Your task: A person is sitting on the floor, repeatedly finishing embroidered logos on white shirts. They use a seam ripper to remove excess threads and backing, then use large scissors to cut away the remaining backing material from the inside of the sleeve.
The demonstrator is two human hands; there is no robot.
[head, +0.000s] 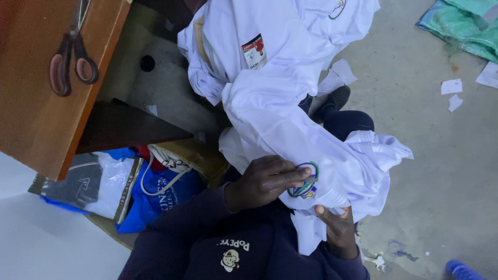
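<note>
White cotton garment [280, 111], draped over the lap near centre; left hand [267, 181] fingers pinched shut on its round embroidered badge [305, 180]; right hand [337, 228] fingers closed on the hem beneath; risk: a loose grip lets cloth slide to the dusty floor [430, 171]; blue bag [155, 194] left; wooden tabletop [31, 119] with scissors [72, 52] far left; paper scraps [451, 88] far right.
</note>
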